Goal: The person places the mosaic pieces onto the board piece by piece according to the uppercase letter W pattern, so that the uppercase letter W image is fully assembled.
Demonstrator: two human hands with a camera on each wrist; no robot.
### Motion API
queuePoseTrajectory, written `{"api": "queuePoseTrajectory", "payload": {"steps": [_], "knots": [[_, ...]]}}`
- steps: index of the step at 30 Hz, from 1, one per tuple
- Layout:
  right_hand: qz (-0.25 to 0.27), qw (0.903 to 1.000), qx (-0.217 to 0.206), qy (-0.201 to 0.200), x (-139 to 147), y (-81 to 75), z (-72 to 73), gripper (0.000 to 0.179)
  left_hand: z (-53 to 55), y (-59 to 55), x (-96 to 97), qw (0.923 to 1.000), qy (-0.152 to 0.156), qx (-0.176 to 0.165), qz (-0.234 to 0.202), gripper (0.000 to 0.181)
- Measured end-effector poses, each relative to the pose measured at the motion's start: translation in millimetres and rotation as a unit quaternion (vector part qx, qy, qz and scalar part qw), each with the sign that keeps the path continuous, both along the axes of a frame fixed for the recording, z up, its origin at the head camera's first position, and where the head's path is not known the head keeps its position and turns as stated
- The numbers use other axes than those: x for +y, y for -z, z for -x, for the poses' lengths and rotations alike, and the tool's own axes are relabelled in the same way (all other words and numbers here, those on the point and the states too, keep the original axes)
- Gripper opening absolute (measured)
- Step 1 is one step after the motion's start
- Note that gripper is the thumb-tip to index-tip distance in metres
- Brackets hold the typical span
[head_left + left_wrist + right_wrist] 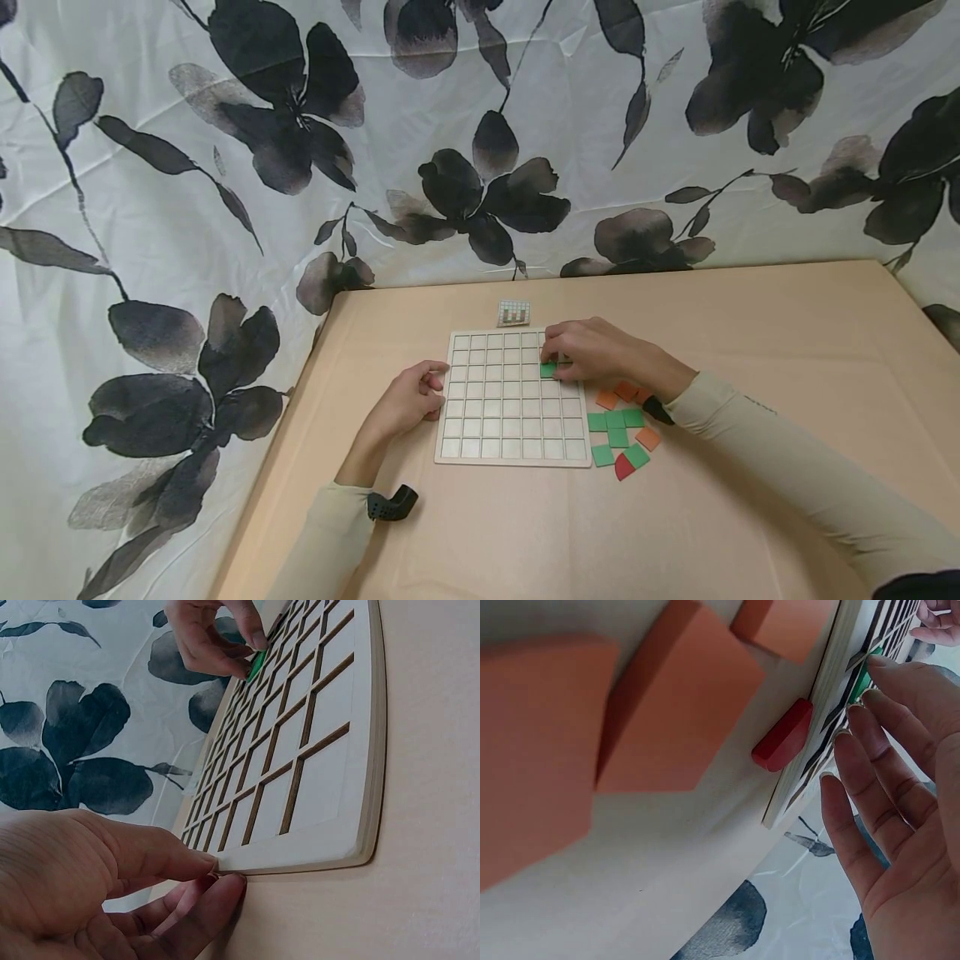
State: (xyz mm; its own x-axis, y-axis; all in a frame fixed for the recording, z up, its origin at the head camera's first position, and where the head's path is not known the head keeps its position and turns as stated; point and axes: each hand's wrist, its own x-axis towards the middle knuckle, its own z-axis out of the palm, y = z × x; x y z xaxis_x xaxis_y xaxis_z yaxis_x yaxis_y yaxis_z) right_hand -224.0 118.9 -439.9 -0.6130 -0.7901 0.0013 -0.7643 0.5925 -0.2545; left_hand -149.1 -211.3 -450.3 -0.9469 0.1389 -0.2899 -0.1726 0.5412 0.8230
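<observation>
In the head view, pinching a green square tile (548, 370) with the right hand (588, 350), over the upper right of a pale square wooden board with a white-celled grid (501, 408), centre of the frame. Hard to tell whether seated in a cell or raised; could settle across a grid line if released too soon. Note, just right of the board, a loose cluster of green square tiles (617, 437), orange square tiles (648, 439) and a red quarter-round tile (623, 467), close to a black wrist camera (658, 410): easily scattered by a low sweep of the right arm. In the left wrist view, gripping the board's edge lightly with the left hand (127, 877), thumb and bent fingertips at lower centre; could jog the grid out from under the tile if pushed or pulled unevenly. In the right wrist view, holding the tile between thumb and forefinger at upper right, with the other fingers spread loosely. Note a small red block (784, 735) right beside the rim, at risk of being nudged by a sliding board.
</observation>
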Motion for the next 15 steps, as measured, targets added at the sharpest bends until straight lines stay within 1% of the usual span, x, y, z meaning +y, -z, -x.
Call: {"api": "queuePoseTrajectory", "payload": {"steps": [7, 15], "knots": [[0.009, 1.0000, -0.001, 0.001, 2.5, -0.8, -2.0, 0.020, 0.3, 0.2, 0.5, 1.0000, -0.001, -0.002, 0.000, 0.053], [0.013, 0.9996, -0.004, 0.023, 12.5, -5.9, -4.4, 0.020, 0.5, 0.5, 1.0, 1.0000, -0.006, -0.002, 0.004, 0.053]]}}
